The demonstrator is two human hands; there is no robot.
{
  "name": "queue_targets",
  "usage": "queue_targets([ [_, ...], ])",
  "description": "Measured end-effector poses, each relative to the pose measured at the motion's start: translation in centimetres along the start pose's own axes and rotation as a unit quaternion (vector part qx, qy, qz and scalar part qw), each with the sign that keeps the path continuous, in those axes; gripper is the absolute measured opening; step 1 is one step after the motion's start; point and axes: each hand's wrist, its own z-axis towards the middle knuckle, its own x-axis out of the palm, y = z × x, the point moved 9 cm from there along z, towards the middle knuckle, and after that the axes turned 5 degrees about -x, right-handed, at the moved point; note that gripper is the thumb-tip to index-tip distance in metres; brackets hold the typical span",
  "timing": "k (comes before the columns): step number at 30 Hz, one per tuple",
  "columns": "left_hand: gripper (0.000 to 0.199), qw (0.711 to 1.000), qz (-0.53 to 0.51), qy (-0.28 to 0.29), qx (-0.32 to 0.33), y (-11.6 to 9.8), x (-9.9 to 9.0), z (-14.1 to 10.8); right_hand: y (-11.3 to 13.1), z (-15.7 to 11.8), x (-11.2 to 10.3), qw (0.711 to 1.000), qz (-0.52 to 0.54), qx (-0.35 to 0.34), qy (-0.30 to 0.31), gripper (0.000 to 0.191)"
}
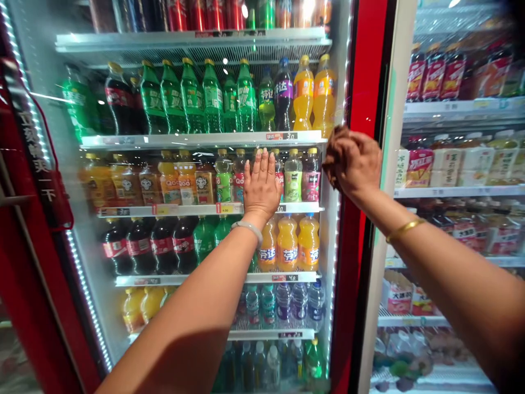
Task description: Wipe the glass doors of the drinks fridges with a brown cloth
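Note:
A tall drinks cooler with a glass door and red frame [369, 71] fills the view. My left hand [262, 183] lies flat against the glass, fingers straight and pointing up, in front of the shelf of small juice bottles. Near the right edge of the glass, my right hand [356, 158] is closed round a crumpled brown cloth [337, 150], which lies against the door by the red frame. A pale bangle [249, 227] circles the left wrist and a gold one [404, 230] the right.
Behind the glass, shelves [200, 140] hold green soda bottles [213, 101], cola bottles [162, 246] and orange drinks [287, 241]. Another cooler with cartons [447, 158] stands to the right. A red handle or cable [70, 202] runs down the left side.

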Motion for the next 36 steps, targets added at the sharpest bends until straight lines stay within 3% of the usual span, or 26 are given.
queue_targets([
  [2,0.069,1.000,0.005,0.003,0.001,0.0,0.1,0.1,-1.2,2.1,0.2,0.999,0.002,0.044,-0.016,0.046],
  [4,0.068,1.000,0.006,0.005,0.005,-0.1,0.1,0.1,-1.2,1.2,0.3,0.998,0.013,0.050,-0.028,0.046],
  [9,0.068,1.000,-0.014,0.004,0.002,-0.1,-0.1,0.0,1.5,-9.7,-0.8,0.998,0.033,-0.028,-0.034,0.035],
  [11,0.068,1.000,-0.025,0.007,-0.001,0.0,0.0,0.0,2.0,-12.3,-0.9,0.998,0.036,-0.045,-0.029,0.033],
  [13,0.069,1.000,-0.028,0.008,-0.002,0.0,0.1,0.1,1.6,-11.8,-0.8,0.998,0.034,-0.036,-0.023,0.035],
  [18,0.072,1.000,0.002,0.011,0.000,-0.2,0.3,0.0,-1.1,-4.6,0.5,0.998,0.022,0.053,-0.035,0.047],
  [20,0.071,0.999,0.016,0.025,0.011,-0.6,0.6,-0.8,-1.0,-4.1,0.8,0.997,0.020,0.061,-0.051,0.046],
  [22,0.070,0.999,0.026,0.039,0.025,-1.0,1.0,-2.0,-0.3,-6.2,0.8,0.997,0.020,0.055,-0.055,0.044],
  [26,0.071,0.997,0.043,0.049,0.038,-1.5,2.0,-5.0,2.3,-14.4,-0.2,0.999,0.028,0.010,-0.029,0.037],
  [29,0.067,0.992,0.047,0.074,0.085,-3.3,3.4,-7.3,4.0,-18.7,-1.3,0.999,0.034,-0.024,-0.010,0.029],
  [31,0.063,0.986,0.040,0.097,0.131,-5.6,4.5,-8.9,4.3,-18.6,-1.5,0.999,0.036,-0.030,0.005,0.030],
  [36,0.060,0.984,0.024,0.114,0.136,-10.0,7.0,-11.4,2.2,-12.4,-0.1,0.999,0.031,0.028,0.014,0.044],
])
